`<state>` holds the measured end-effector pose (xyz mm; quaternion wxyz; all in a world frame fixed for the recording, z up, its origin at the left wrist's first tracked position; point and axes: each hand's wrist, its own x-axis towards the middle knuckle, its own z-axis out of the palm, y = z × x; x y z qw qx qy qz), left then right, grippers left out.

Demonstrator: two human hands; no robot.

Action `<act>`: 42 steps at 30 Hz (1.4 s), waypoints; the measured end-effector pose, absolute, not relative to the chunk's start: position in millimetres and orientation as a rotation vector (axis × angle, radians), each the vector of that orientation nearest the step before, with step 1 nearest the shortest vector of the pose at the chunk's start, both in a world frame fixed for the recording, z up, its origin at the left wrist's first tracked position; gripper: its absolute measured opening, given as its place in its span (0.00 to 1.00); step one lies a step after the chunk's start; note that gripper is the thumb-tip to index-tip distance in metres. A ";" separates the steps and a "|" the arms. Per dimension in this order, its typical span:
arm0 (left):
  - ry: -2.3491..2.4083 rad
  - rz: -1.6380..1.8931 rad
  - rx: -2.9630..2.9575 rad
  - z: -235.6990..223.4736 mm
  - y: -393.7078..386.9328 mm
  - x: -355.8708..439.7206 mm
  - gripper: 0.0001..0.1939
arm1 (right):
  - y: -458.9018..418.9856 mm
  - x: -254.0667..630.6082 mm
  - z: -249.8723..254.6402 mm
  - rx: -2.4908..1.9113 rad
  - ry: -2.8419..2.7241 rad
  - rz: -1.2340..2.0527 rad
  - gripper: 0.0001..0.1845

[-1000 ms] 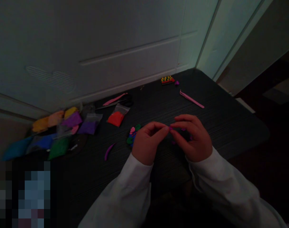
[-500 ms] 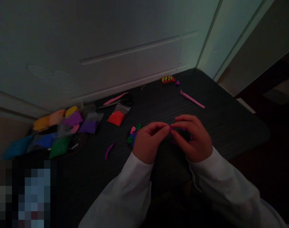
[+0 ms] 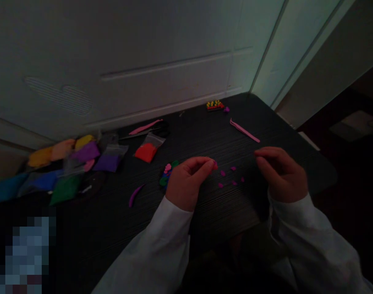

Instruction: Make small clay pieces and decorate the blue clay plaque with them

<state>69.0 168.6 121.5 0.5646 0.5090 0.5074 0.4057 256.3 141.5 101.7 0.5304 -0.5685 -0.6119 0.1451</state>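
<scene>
My left hand (image 3: 188,181) hovers over the dark table (image 3: 205,139), its fingertips pinched on a small magenta clay piece (image 3: 215,164). My right hand (image 3: 281,171) is apart to the right, fingers curled together; I cannot make out anything in them. Between the hands several tiny magenta clay bits (image 3: 231,178) lie on the table. Just left of my left hand sits a small clay figure (image 3: 168,173) of green, blue and pink.
Bags of coloured clay (image 3: 64,163) are heaped at the left, with a red bag (image 3: 147,150) nearer. A purple clay strip (image 3: 135,195), pink tools (image 3: 244,130) (image 3: 145,127) and a small multicoloured clay piece (image 3: 215,105) lie on the table. A wall panel runs behind.
My right hand has pulled away to the right from the left hand, uncovering the small magenta bits on the table. The left hand stays pinched on its piece.
</scene>
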 end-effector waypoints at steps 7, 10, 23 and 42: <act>1.192 0.938 1.163 122.8 168.1 71.4 0.08 | 144.1 286.5 87.1 -1.376 -2.039 0.469 0.08; 1.205 0.935 1.165 123.0 169.0 71.8 0.07 | 146.8 286.4 85.2 -1.364 -2.160 0.399 0.09; 1.167 0.867 1.192 121.3 165.9 74.9 0.06 | 155.5 287.6 92.4 -1.396 -2.366 0.441 0.05; 1.131 0.793 1.128 122.0 161.5 78.4 0.06 | 141.1 214.8 104.5 -1.318 -1.251 0.700 0.02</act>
